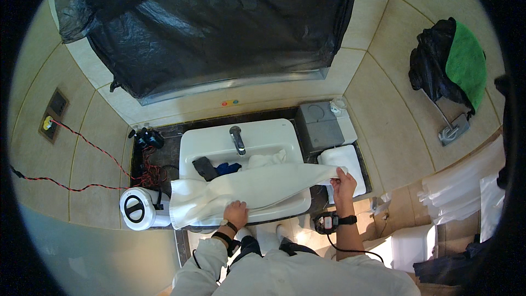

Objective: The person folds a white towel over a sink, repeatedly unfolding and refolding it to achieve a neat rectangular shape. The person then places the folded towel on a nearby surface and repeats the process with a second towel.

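Note:
A long white towel (263, 185) lies stretched across the front of a white sink (242, 129), its left end draped past the rim onto the counter. My right hand (343, 186) pinches the towel's right end, above a folded white towel (347, 160) on the counter. Near the sink's front rim, my left hand (236, 213) grips the towel's near edge, its fingertips partly hidden. Behind the stretched towel, a dark grey cloth (205, 168), a dark blue cloth (228, 168) and a bunched white cloth (268, 159) lie in the basin, partly covered.
A chrome faucet (237, 140) rises behind the basin. Left on the dark counter (174, 146) are a white lidded canister (139, 209) and tangled red-black cords (153, 172). A grey box (320, 125) stands at the back right. Black plastic sheeting (222, 28) covers the wall above.

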A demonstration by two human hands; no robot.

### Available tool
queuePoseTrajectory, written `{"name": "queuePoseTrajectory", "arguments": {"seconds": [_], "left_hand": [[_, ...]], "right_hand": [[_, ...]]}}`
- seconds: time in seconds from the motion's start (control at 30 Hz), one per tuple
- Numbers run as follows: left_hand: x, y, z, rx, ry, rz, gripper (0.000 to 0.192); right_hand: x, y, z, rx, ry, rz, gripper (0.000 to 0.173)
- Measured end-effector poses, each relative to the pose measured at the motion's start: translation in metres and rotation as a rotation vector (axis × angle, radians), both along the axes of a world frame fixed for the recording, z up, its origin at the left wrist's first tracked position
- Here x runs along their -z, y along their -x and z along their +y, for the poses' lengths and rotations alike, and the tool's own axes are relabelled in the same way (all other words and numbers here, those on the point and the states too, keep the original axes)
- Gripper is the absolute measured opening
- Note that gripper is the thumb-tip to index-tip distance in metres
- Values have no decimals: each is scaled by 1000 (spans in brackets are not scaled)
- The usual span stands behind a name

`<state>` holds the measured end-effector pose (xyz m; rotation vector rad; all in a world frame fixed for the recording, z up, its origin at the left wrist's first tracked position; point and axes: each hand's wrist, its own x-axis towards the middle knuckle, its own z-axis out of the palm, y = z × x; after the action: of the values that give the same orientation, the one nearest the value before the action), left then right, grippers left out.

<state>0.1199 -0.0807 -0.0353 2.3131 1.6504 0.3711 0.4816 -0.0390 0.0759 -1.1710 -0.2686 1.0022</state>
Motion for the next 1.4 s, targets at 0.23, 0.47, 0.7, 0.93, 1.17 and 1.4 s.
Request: {"name": "queuePoseTrajectory", "arguments": {"seconds": [0.23,0.47,0.7,0.93,1.17,1.4], "left_hand": [[3,-16,-12,-848,686,-874,42],[35,-10,1,-1500,1077,-1746,52],[64,-20,28,-1222,1042,-1840,49],[68,-5,57,-1275,938,-2090,37],[36,48,76,-1450,582,-2370,23],[-27,69,66,-1276,37,-2160,17]], "right_hand": [[-9,0,6,26,-44,53,9],[-19,11,10,-47,-184,101,7],[-45,24,23,-75,-239,164,8],[-96,31,34,-122,-384,201,7],[-115,3,29,-61,-429,193,5],[-76,-17,35,64,-245,186,9]]}}
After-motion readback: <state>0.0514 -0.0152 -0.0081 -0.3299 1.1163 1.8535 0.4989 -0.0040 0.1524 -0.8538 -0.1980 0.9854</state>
